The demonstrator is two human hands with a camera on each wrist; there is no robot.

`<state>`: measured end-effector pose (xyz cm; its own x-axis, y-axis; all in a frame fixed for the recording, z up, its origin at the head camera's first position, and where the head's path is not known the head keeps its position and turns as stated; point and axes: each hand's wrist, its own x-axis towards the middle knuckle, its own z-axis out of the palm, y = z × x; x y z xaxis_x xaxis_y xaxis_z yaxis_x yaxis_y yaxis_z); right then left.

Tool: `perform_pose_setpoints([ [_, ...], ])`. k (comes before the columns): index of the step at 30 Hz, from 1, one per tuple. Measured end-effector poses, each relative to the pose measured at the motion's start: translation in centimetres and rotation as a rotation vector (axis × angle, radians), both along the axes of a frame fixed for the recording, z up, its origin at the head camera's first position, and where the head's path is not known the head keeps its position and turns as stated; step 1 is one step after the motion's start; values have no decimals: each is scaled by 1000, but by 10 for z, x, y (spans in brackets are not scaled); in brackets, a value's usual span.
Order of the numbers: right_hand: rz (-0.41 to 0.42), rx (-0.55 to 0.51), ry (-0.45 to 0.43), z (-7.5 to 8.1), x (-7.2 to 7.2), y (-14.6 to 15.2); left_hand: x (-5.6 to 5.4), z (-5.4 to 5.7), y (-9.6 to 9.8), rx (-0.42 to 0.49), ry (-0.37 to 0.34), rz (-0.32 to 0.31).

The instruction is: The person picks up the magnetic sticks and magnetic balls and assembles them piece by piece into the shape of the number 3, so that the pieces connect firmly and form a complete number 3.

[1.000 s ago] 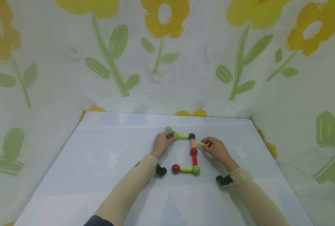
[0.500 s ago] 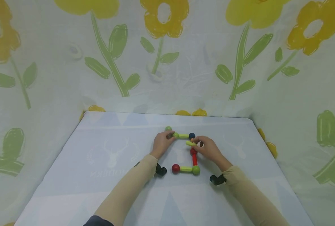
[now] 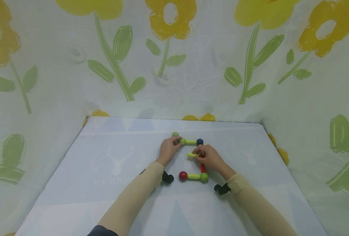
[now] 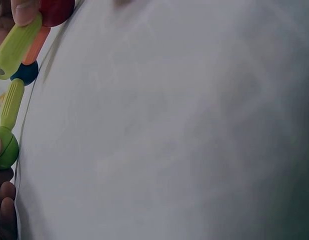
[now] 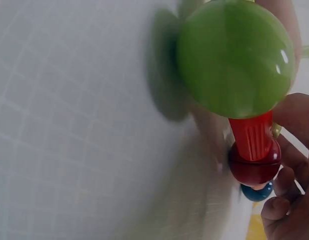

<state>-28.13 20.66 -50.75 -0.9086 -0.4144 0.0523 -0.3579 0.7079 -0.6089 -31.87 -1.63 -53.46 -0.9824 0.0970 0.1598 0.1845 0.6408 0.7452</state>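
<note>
On the table lies a chain of toy balls and short rods. My left hand (image 3: 169, 150) grips the green ball (image 3: 183, 141) at the chain's upper left, its thumb on the ball in the left wrist view. From there a yellow-green rod runs to a blue ball (image 3: 200, 142). My right hand (image 3: 211, 157) pinches a loose yellow-green stick (image 3: 191, 154), its free end pointing left, beside the dark red middle ball (image 5: 255, 165). That hand partly covers the ball in the head view. An orange rod (image 4: 36, 46) joins the blue and dark red balls.
A red rod (image 3: 203, 168) leads down to a nearer green ball (image 3: 204, 177). Another yellow-green rod (image 3: 193, 176) ends at a red ball (image 3: 183, 176). One more green ball (image 3: 175, 134) sits beyond my left fingers. Flowered cloth (image 3: 192, 82) surrounds the white table (image 3: 118, 193).
My right hand has carried the loose yellow-green stick leftward across the chain, then down beside the dark red ball. The left hand has stayed on its green ball.
</note>
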Motion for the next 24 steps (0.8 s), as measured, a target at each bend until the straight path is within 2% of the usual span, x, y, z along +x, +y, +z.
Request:
perform_pose_setpoints([
  [24,-6,33,-6,-4,0,1,0,-2,1,4,0,6],
])
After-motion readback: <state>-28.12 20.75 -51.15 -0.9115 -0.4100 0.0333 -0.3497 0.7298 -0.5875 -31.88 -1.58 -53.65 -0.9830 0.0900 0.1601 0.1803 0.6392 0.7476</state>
